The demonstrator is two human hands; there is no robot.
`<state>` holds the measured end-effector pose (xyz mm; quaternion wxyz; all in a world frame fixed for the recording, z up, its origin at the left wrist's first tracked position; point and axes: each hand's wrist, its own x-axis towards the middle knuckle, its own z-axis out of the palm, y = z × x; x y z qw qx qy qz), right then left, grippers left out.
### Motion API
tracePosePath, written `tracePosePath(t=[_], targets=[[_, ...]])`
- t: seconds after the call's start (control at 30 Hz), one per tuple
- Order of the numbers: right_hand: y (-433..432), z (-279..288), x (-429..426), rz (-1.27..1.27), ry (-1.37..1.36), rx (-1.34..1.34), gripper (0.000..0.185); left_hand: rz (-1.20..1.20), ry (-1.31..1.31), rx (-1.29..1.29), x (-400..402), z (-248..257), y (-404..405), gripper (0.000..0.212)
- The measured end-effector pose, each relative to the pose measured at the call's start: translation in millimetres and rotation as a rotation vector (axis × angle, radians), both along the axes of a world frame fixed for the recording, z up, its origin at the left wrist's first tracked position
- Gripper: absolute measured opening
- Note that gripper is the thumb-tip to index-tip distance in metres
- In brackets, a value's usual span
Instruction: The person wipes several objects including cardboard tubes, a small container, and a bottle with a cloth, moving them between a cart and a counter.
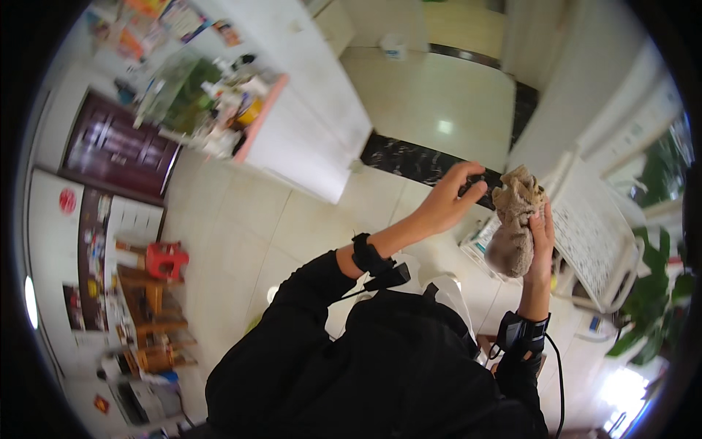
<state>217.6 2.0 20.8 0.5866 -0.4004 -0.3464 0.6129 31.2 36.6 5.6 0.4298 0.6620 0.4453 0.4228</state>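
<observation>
A crumpled, brownish-grey cloth [515, 219] hangs in a bunch, with a darker, damp-looking patch on its lower part. My right hand [542, 244] grips it from its right side; some of the fingers are hidden behind the cloth. To the left of the cloth, a short gap away, my left hand [452, 200] is raised with its fingers apart and nothing in them. Both wrists wear black straps with small devices and cables.
A white panel with dark specks [589, 249] stands on my right, beside leafy plants [652, 291]. Below the cloth, a white rack [482, 241] rests on the tiled floor. A white cabinet [312, 148] with a cluttered pink-edged top stands on the left, near a red stool [166, 260].
</observation>
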Motion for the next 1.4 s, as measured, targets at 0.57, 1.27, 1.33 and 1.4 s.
tracePosePath(t=[0.57,1.27,1.33,1.4], targets=[[12,8,-233,0.336,0.222,0.058,0.031,0.06,-0.243,-0.205,-174,20,-82,0.06],[30,-50,-451,1.054,0.658,-0.571,0.059,0.438,-0.019,-0.203,-405,2,-84,0.045],[42,-48,-465,1.085,0.768,-0.422,0.061,0.565,0.082,-0.024,-431,0,-67,0.044],[63,-50,-470,1.121,0.826,-0.38,0.066,0.783,0.217,0.229,-463,8,-45,0.042]])
